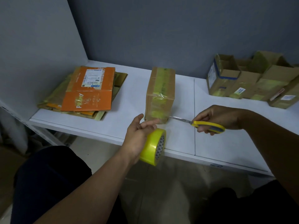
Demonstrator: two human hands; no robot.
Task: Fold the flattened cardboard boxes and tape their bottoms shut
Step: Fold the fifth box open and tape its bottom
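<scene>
Step in hand: cutting the tape off the roll on the current box (161,92). It stands mid-bench, taped face up, with yellowish tape running over the top and down the near side.

Left hand (139,135) carries the tape roll (152,147) just off the front edge of the bench (226,143). Upper fingers are stretched toward the box's near bottom corner. The grip on the roll itself is hidden behind it, but the roll hangs in the air, so it must be held.

Right hand (220,117) is wrapped round the yellow handles of the scissors (207,126), blade tips at the box's lower right corner (can't make out the strip between box and roll, too clear and blurred).

Next move, my read: keep the strip taut, snip close to the box, press the loose end down. Slack tape would likely fold onto itself.

Flattened boxes (87,92) are stacked far left with the orange one on top. Finished boxes (252,81) sit far right, so the job is partway through
</scene>
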